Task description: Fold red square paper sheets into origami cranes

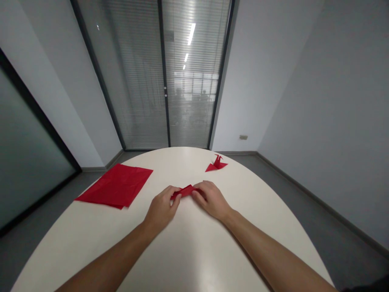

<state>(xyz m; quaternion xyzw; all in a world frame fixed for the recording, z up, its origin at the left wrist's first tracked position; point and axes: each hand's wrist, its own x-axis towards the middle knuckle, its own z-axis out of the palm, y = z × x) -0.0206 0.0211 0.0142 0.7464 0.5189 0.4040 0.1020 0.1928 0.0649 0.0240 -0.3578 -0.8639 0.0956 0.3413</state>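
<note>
A small piece of folded red paper (186, 191) is held between my two hands, just above or on the table; I cannot tell which. My left hand (163, 205) pinches its left end with thumb and fingers. At the right end, my right hand (212, 198) grips it the same way. The fingers cover both ends, so only the middle of the paper shows. Beyond my right hand stands a finished red paper crane (217, 163) with its wings spread.
Several flat red paper sheets (117, 184) lie in a loose stack on the left of the round white table (194, 251). Past the table's far edge are glass panels with blinds (191, 117) and a grey wall (328, 134) on the right.
</note>
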